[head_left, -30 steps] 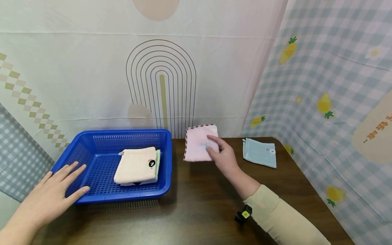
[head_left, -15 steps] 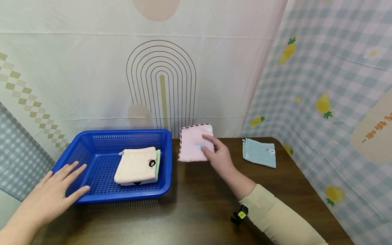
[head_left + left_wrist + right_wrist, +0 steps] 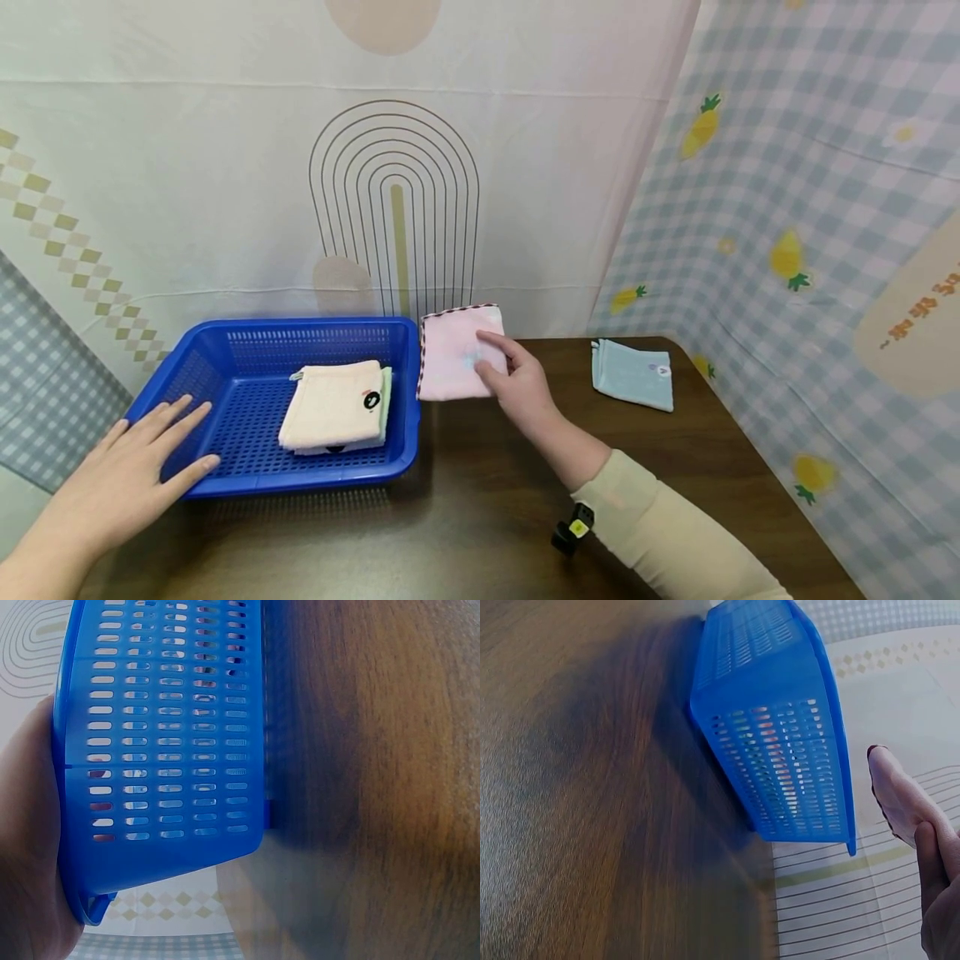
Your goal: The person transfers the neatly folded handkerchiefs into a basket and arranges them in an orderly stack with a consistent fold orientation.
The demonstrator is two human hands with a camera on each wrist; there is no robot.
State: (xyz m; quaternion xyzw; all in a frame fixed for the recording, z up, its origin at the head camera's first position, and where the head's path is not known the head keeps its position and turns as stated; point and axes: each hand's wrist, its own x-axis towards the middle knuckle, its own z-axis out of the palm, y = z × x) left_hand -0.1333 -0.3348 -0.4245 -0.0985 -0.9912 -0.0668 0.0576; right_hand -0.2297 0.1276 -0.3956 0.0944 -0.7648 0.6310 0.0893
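A folded pink towel [image 3: 450, 358] with a dark striped edge is pinched by my right hand [image 3: 521, 387], thumb on top. It hangs above the table just right of the blue plastic basket [image 3: 300, 482]; in the right wrist view the towel [image 3: 900, 795] is seen edge-on, clear of the basket's rim. My left hand [image 3: 123, 475] rests on the basket's near left corner with fingers straight and spread. Inside the basket lies a stack of folded towels, a cream towel [image 3: 333, 404] on top and a green towel [image 3: 387, 404] showing at its edge.
A folded light blue towel [image 3: 633, 375] lies at the back right of the dark wooden table [image 3: 487, 517]. Patterned cloth walls [image 3: 540, 167] stand behind the table and on both sides. A black watch-like band [image 3: 573, 529] hangs by the right sleeve.
My right hand has carried the pink towel leftward, closer to the basket's right rim. The left hand, the basket and its stack have stayed in place.
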